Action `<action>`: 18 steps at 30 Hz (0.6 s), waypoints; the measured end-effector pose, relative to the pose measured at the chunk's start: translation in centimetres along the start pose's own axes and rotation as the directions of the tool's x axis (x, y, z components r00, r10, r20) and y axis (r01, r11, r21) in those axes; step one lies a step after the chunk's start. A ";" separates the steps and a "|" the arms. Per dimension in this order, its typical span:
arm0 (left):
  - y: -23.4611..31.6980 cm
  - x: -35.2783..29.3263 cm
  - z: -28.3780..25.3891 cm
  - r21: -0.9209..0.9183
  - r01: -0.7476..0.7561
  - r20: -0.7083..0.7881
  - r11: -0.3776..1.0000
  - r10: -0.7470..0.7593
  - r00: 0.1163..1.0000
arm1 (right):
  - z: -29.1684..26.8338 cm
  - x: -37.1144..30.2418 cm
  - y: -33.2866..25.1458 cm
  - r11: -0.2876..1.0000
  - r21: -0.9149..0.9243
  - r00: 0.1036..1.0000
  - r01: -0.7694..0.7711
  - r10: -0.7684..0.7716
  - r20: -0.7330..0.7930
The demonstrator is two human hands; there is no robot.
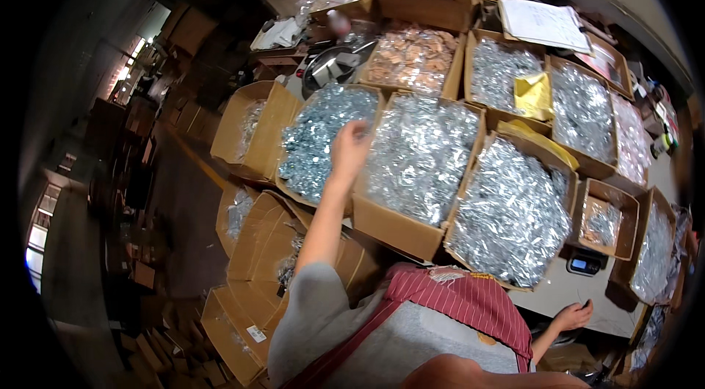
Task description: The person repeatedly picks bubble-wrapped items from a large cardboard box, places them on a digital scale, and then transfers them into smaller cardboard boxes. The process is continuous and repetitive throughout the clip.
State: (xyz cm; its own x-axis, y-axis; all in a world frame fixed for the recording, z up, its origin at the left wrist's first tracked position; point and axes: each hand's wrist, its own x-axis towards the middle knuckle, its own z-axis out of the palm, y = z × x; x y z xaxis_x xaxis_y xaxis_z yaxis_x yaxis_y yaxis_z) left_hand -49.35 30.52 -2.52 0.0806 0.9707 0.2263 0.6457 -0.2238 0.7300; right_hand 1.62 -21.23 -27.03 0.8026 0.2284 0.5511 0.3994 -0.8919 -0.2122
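Note:
My left hand [349, 148] reaches over the right side of a cardboard box of loose bluish-silver small metal parts [323, 135]. Its fingers are curled together, and whatever may be in them is hidden. Just to the right of this hand stands a box of small clear plastic packets with silvery pieces [422, 154]. My right hand [573, 315] is low at the table's near edge, fingers loosely stretched and nothing visible in them. Closest to it, on the table, sits a small digital scale [585, 264].
Another box of silvery packets [510, 213] stands right of centre. Behind are a box of copper-coloured packets [413, 55], a yellow packet [534, 95] and papers [545, 24]. A small box [608, 216] adjoins the scale. Open cartons [257, 264] stand at left.

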 end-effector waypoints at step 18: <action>-13.6 1.4 -9.4 -0.514 0.109 0.343 0.851 0.087 0.935 | 2.6 -7.2 -16.0 0.996 -0.082 0.996 -0.025 0.032 0.080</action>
State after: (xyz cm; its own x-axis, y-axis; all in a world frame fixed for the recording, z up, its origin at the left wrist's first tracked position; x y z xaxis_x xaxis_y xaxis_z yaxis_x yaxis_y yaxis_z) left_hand -65.17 34.15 -6.09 0.3923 0.9182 0.0543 0.1675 -0.1294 0.9773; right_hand -9.39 -7.58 -29.74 0.8478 0.2303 0.4777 0.3415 -0.9262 -0.1595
